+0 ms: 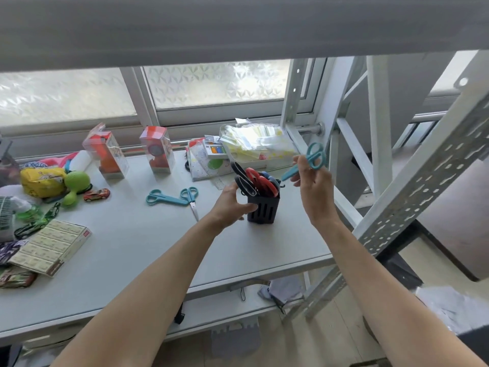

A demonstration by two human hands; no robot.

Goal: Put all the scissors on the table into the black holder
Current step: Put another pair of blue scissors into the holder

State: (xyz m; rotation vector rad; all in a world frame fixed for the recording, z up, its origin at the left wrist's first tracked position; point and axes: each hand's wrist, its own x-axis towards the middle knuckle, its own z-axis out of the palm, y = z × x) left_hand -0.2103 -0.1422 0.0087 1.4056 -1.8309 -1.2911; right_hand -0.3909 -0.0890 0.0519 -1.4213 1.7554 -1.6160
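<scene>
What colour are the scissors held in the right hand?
Teal, handles and blade cover alike. The scissors show best in the head view, pinched by the right hand above the black holder.

Frosted window (215, 83); grey table (137, 242); metal shelving (420, 181)

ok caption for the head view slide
Left hand steadies slotted black plastic holder; right hand lifts teal scissors; two teal pairs remain.

A grey table (148, 250) fills the lower left of the frame. On it: a black holder (262, 209) at centre, 2 teal scissors (172, 198) left of it, 2 clear toy boxes (132, 154) behind them, and a stack of small boxes (50, 247) at the left edge.
</scene>
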